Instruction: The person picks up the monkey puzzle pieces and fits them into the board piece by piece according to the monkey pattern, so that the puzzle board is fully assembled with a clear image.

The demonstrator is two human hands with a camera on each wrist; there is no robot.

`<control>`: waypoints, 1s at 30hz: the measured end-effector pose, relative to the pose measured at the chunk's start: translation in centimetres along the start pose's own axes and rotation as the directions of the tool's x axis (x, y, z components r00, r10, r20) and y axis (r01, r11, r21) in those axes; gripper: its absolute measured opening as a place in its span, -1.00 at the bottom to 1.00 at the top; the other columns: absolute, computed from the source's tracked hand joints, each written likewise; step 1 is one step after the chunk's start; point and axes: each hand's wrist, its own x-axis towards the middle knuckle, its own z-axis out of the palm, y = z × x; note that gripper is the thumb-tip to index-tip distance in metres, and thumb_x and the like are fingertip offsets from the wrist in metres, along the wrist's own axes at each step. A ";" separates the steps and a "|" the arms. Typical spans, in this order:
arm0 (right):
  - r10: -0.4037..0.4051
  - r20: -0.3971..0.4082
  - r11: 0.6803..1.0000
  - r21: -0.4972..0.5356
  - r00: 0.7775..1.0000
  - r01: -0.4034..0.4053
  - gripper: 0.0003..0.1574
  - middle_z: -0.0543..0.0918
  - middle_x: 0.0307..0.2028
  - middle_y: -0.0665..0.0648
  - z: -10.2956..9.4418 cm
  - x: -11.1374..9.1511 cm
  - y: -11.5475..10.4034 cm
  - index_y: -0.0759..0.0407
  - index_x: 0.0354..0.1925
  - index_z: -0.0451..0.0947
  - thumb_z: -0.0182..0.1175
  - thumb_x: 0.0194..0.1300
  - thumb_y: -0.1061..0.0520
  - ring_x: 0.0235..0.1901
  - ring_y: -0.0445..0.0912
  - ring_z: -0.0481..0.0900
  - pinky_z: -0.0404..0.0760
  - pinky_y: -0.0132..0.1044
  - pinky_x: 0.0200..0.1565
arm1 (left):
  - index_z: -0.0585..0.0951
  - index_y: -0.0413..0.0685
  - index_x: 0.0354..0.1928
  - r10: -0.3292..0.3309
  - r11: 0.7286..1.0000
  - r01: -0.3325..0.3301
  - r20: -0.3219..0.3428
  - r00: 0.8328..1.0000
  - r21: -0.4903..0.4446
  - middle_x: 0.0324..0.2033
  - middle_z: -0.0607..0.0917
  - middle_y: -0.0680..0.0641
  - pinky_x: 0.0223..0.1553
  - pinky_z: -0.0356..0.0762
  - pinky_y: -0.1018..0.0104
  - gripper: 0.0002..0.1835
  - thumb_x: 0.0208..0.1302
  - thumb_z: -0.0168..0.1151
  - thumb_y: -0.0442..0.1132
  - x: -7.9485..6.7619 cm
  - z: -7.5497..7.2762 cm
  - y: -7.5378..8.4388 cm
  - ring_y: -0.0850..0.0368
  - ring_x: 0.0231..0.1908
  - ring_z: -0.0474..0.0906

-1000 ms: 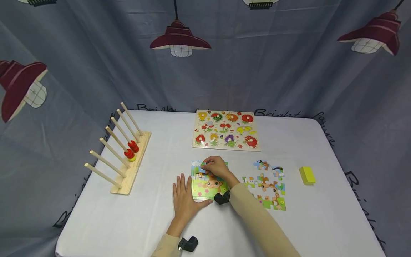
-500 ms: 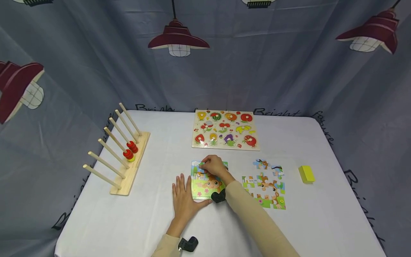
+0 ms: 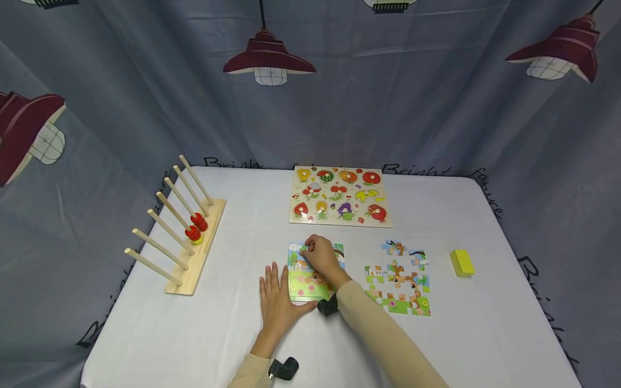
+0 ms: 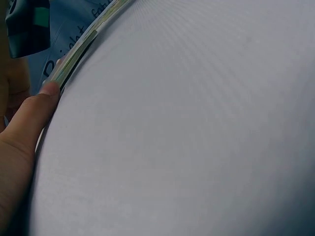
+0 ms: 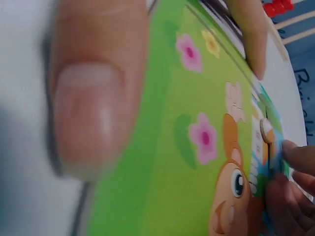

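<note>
the word "bright" (image 3: 402, 170) stands in black script on the grey curtain (image 3: 349, 108)

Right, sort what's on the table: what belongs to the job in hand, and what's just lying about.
In the job:
puzzle board
loose puzzle pieces beside it

Seemingly just lying about:
fruit board
wooden peg stand with red and yellow rings
yellow block
</note>
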 end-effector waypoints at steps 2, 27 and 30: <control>-0.005 -0.005 1.000 -0.022 1.000 0.005 -0.71 0.46 -0.55 0.04 0.1 -0.1 0.0 0.27 -0.27 0.53 0.30 0.07 0.12 -0.57 -0.18 0.35 0.38 -0.43 -0.50 | 0.19 -0.16 0.32 0.000 1.000 0.000 0.001 1.000 -0.001 0.36 0.08 -0.30 0.35 -0.24 -0.05 0.27 -0.42 0.26 0.51 0.0 0.0 0.0 -0.17 0.40 -0.16; -0.219 -0.116 0.966 -0.168 0.969 0.198 -0.79 0.51 -0.25 0.09 1.6 -2.8 1.4 0.16 -0.25 0.56 0.22 0.14 0.10 -0.25 -0.10 0.50 0.55 -0.27 -0.18 | 0.19 -0.17 0.32 -0.004 1.000 0.004 -0.008 1.000 0.013 0.36 0.08 -0.30 0.35 -0.20 -0.08 0.31 -0.48 0.23 0.55 0.0 0.0 0.0 -0.18 0.39 -0.15; -0.299 -0.100 0.918 -0.302 0.949 0.258 -0.70 0.51 -0.08 0.12 2.0 -4.0 1.0 0.15 -0.16 0.56 0.21 0.15 0.04 -0.05 -0.02 0.48 0.51 -0.16 0.00 | 0.20 -0.17 0.31 -0.002 1.000 0.002 -0.001 1.000 0.029 0.35 0.09 -0.31 0.35 -0.19 -0.09 0.30 -0.46 0.22 0.56 0.0 0.0 0.0 -0.18 0.39 -0.15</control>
